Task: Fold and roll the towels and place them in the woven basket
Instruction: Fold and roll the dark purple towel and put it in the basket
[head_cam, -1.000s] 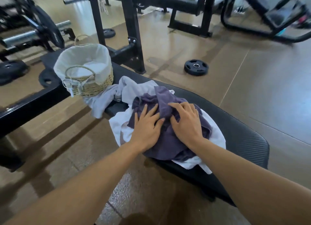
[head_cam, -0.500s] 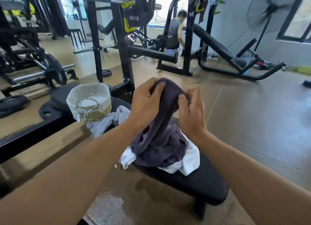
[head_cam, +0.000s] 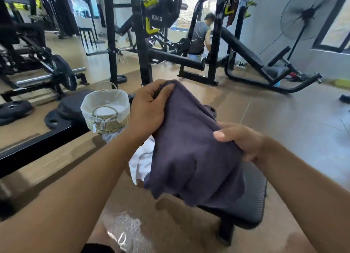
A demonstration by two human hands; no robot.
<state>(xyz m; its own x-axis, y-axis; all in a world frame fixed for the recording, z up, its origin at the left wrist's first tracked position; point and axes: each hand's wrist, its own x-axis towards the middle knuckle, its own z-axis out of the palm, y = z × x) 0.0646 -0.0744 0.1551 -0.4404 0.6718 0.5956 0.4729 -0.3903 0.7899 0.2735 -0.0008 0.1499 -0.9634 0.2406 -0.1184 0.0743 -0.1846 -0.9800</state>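
Both hands hold the dark purple towel (head_cam: 191, 150) up in the middle of the frame, above the black bench (head_cam: 251, 201). The left hand (head_cam: 149, 109) grasps one top corner, fingers curled over the cloth, while the right hand (head_cam: 244, 139) pinches the upper edge lower and further right, thumb on top. Held like this, the towel hangs open and slants down to the right, probably so it can be spread flat before folding. Its lower edge droops loose near the bench. A white towel (head_cam: 141, 162) lies crumpled on the bench behind it, partly hidden. The woven basket (head_cam: 107, 110), lined with white fabric, stands at centre left, just beyond the left hand and within easy reach for the rolled towels. No rolled towel is visible inside it.
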